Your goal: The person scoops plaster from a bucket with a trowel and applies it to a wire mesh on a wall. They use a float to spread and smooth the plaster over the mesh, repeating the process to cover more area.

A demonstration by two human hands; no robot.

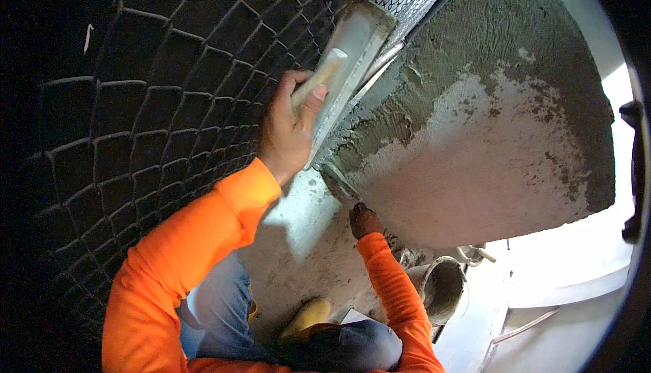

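Note:
My left hand [290, 125] is closed round the pale handle of a plastering float [352, 47], a long flat rectangular blade held slanting beside the chain-link fence. Lower down, my right hand [365, 221] grips a small trowel [341, 182] whose blade reaches the bottom left edge of the wall, just below the float's near end. Wet grey mortar [390, 119] covers the left and upper part of the wall [454, 169], rough and lumpy near the tools. The wall's lower middle is paler and bare of fresh mortar.
Chain-link fence [163, 91] fills the left side, dark behind. A mortar-stained bucket [442, 290] stands at the lower right, beside my right forearm. My yellow boot [306, 317] rests on the dusty floor [291, 271]. A thin stick [525, 325] lies farther right.

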